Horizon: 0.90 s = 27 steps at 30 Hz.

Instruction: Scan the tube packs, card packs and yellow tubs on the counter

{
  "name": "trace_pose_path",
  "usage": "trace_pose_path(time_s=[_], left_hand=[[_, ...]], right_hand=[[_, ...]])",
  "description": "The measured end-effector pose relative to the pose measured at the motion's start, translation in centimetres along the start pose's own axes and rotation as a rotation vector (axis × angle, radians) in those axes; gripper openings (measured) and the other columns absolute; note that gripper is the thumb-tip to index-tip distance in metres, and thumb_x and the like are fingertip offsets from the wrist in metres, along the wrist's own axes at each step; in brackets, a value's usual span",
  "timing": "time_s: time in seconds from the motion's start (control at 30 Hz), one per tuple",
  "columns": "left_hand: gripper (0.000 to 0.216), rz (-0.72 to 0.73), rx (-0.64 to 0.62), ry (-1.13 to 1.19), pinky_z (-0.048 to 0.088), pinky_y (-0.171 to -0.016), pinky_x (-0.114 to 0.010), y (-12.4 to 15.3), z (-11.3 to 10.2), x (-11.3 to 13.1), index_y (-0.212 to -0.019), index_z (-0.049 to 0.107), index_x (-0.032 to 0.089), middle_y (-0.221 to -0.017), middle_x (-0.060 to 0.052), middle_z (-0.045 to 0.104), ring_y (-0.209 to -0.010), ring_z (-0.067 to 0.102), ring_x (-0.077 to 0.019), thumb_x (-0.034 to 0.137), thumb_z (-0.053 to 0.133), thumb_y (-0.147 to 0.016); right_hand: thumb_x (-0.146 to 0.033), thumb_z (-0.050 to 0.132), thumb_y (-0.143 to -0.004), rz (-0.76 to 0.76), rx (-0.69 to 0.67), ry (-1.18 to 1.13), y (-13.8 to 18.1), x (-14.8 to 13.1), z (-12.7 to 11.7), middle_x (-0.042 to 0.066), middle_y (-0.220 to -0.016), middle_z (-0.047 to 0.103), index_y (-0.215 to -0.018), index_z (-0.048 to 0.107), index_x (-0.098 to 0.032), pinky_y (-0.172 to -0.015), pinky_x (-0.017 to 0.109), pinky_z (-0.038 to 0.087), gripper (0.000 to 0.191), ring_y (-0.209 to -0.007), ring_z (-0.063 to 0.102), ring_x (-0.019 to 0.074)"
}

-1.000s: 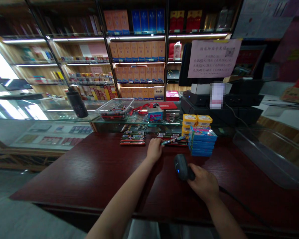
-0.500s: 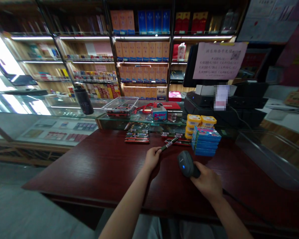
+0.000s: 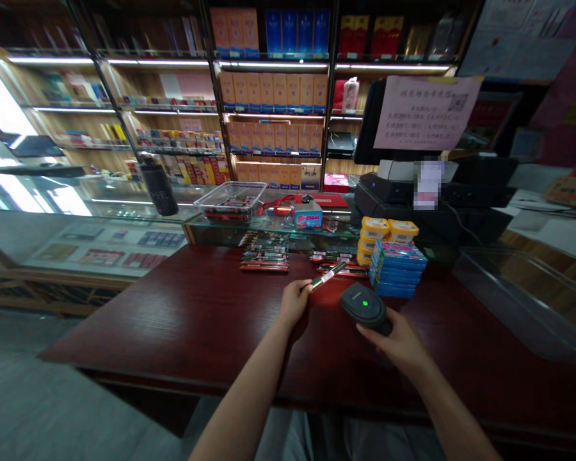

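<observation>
My left hand (image 3: 295,302) is closed on one end of a thin, dark stick-shaped packet (image 3: 328,275) with a pale label, held tilted above the desk. In my right hand (image 3: 399,339) is a black barcode scanner (image 3: 363,305), its light glowing green and its head turned toward the packet. Just beyond the packet lies a small group of similar stick packets (image 3: 333,257). A larger row of them (image 3: 265,256) is spread farther left. To the right of these stand stacked blue boxes (image 3: 399,272) and yellow-lidded tubs (image 3: 375,226).
On the glass ledge behind the desk (image 3: 182,320) sit a clear plastic bin (image 3: 230,200) holding more packets and a small pink-and-blue box (image 3: 308,215). A black bottle (image 3: 158,187) stands at left. An empty-looking clear tray (image 3: 518,301) lies right, below the monitor (image 3: 368,121).
The scanner has rotated so its top faces me more, and its light went from blue to green. The packet is brighter with its label more visible; my left hand barely moved.
</observation>
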<state>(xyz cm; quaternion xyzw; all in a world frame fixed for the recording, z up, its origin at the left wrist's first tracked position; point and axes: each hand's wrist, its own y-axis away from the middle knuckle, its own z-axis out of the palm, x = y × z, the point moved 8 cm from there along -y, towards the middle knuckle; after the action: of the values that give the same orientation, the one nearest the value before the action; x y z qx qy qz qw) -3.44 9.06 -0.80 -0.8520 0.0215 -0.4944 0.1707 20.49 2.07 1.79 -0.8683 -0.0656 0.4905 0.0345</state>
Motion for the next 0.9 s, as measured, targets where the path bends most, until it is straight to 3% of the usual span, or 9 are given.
trace_pose_path(time_s=[0.17,0.4,0.63,0.73,0.9], left_hand=[[0.026,-0.040,-0.033,-0.006,0.050,-0.083,-0.030,-0.1,0.3,-0.4,-0.102,0.070,0.017,-0.094,-0.006,0.073,-0.089,0.066,-0.0189,0.020,0.051,-0.085],[0.025,-0.030,-0.003,-0.004,0.048,-0.087,-0.032,-0.1,0.1,-0.6,-0.101,0.070,0.016,-0.095,-0.006,0.072,-0.091,0.064,-0.0192,0.019,0.052,-0.084],[0.035,0.025,0.126,-0.159,0.045,-0.090,-0.032,0.1,-0.8,-0.6,-0.114,0.063,0.017,-0.099,-0.008,0.061,-0.095,0.058,-0.0172,0.011,0.052,-0.081],[0.033,0.030,0.105,-0.293,0.045,-0.088,-0.031,-0.4,-1.6,-0.7,-0.108,0.066,0.017,-0.095,-0.007,0.057,-0.093,0.056,-0.0172,0.008,0.050,-0.080],[0.037,0.052,0.074,-0.457,0.042,-0.091,-0.030,-1.9,-5.6,-1.5,-0.103,0.068,0.017,-0.100,-0.008,0.058,-0.098,0.055,-0.0180,0.003,0.049,-0.075]], right_hand=[[-0.047,0.062,-0.070,-0.081,0.020,0.056,0.0,-1.1,-0.5,0.007,-0.082,0.072,-0.094,0.065,-0.018,-0.062,0.030,0.047,0.038,-0.077,0.067,0.0238],[-0.035,0.055,-0.078,-0.085,0.119,0.700,-0.5,-0.8,-1.2,0.003,-0.087,0.072,-0.100,0.062,-0.027,-0.057,0.028,0.036,0.025,-0.076,0.066,0.0225],[-0.031,0.049,-0.083,-0.184,0.158,0.799,-0.4,1.2,-0.1,0.002,-0.102,0.070,-0.109,0.059,-0.026,-0.063,0.030,0.042,0.028,-0.084,0.066,0.0212],[-0.032,0.048,-0.084,-0.198,0.168,0.810,-0.3,1.6,-0.2,0.003,-0.103,0.070,-0.110,0.058,-0.024,-0.065,0.032,0.044,0.030,-0.085,0.066,0.0223],[-0.035,0.046,-0.085,-0.156,0.129,0.795,-0.5,2.1,-0.2,0.002,-0.102,0.070,-0.110,0.058,-0.026,-0.064,0.034,0.043,0.029,-0.085,0.066,0.0235]])
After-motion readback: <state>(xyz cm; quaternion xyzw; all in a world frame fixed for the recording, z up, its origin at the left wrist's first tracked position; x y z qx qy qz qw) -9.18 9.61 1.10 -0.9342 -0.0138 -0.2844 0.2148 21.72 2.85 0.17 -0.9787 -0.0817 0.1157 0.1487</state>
